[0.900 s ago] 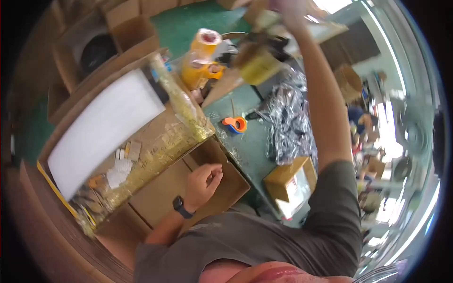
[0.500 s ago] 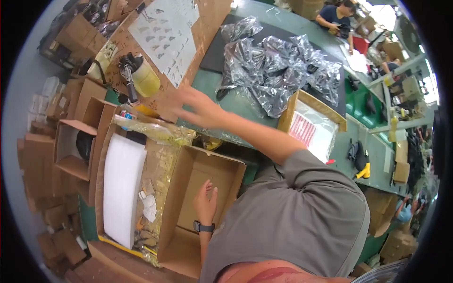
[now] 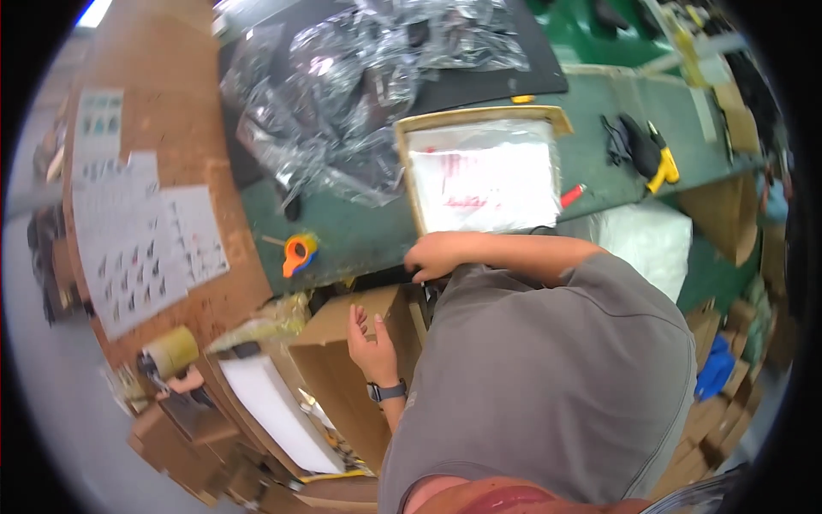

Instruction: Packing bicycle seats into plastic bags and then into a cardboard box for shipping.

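Observation:
My left hand [image 3: 372, 347], with a dark watch [image 3: 387, 391] on its wrist, hovers over a brown cardboard carton [image 3: 330, 377]. Its fingers are loosely spread, and nothing is in them. My right hand [image 3: 435, 255] is at the front edge of the green table, near the lower left corner of a shallow cardboard box [image 3: 411, 184]. Loosely bent, its fingers stand apart from the thumb, with no object visible between them. Inside that box lies a stack of clear plastic bags [image 3: 488, 176] with red print.
Clear-bagged dark items [image 3: 342, 86] cover a black mat [image 3: 539, 60]. An orange tape ring [image 3: 299, 254], a red-handled tool [image 3: 574, 195] and a yellow-and-black tool [image 3: 659, 163] lie on the table [image 3: 360, 244]. Left stands a brown board with paper sheets [image 3: 128, 248]; white foam [image 3: 278, 411] is below.
My right hand has swung back from the board and yellow cup to the table edge by the shallow box. The view has turned right. My left hand stays over the carton.

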Motion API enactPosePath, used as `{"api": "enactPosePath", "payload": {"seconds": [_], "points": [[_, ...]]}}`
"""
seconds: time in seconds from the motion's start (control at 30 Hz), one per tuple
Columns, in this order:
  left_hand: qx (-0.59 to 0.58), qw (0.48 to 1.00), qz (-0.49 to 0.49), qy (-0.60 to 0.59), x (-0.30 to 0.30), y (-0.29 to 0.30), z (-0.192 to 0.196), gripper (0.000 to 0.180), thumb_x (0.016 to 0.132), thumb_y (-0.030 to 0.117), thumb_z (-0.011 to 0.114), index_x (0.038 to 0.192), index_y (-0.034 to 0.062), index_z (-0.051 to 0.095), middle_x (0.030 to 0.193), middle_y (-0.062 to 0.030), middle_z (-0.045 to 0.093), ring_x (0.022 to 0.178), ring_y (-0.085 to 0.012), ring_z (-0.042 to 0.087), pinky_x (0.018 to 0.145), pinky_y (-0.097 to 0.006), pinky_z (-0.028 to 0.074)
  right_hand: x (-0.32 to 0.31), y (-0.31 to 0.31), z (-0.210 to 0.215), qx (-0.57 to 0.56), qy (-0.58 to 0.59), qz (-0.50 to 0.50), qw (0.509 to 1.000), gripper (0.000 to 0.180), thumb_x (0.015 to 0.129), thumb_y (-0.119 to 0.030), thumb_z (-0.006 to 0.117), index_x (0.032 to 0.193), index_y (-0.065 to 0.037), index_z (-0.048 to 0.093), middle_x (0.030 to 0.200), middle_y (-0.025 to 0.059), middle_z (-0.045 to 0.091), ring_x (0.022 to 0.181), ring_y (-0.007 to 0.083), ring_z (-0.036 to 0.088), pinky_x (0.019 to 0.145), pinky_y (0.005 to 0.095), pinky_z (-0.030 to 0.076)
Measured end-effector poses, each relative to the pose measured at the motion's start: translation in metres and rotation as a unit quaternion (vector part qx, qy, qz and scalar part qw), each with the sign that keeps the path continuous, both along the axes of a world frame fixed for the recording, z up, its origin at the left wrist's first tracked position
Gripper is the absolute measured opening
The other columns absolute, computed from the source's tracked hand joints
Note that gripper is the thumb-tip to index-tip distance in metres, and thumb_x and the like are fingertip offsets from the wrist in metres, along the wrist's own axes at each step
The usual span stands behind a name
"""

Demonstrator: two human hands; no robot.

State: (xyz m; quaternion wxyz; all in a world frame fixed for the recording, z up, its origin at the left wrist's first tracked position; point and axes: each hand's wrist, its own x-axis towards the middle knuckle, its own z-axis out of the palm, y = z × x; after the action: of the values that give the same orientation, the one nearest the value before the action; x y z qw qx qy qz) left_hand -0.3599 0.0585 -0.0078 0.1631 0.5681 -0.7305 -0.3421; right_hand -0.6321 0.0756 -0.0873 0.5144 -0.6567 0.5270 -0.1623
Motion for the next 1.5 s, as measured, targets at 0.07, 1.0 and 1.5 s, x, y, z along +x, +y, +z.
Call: {"api": "enactPosePath", "payload": {"seconds": [0.07,1.0,1.5], "points": [[-0.027,0.998,-0.059,0.009,-0.031,-0.004,0.006,0.048,0.096,0.011,0.072,0.141,-0.0002,0.060,0.122,-0.0167,0.072,0.110,-0.0295,0.069,0.092,-0.041,0.054,-0.006,-0.003,0.041,-0.016,-0.064,-0.018,0.998,0.036,0.096,-0.038,0.066,0.106,-0.003,0.074,0.090,0.0179,0.076,0.091,0.0374,0.073,0.081,0.0485,0.057],[0.050,0.815,-0.578,0.002,-0.207,0.158,-0.042,0.045,0.091,0.018,0.076,0.133,0.0084,0.064,0.120,-0.0143,0.072,0.111,-0.0344,0.068,0.094,-0.042,0.055,-0.209,0.556,-0.131,0.237,0.214,-0.612,0.724,0.043,0.087,-0.038,0.076,0.113,-0.004,0.076,0.110,0.0204,0.076,0.104,0.0375,0.072,0.093,0.0448,0.057],[0.070,0.781,-0.592,-0.184,-0.433,0.278,-0.049,0.050,0.094,0.023,0.075,0.137,0.0024,0.060,0.124,-0.0215,0.069,0.113,-0.0398,0.066,0.096,-0.047,0.054,-0.514,0.681,-0.268,0.162,0.125,-0.934,0.293,0.065,0.096,-0.051,0.065,0.133,0.002,0.062,0.128,0.0264,0.067,0.120,0.0424,0.064,0.101,0.0503,0.052]]}}
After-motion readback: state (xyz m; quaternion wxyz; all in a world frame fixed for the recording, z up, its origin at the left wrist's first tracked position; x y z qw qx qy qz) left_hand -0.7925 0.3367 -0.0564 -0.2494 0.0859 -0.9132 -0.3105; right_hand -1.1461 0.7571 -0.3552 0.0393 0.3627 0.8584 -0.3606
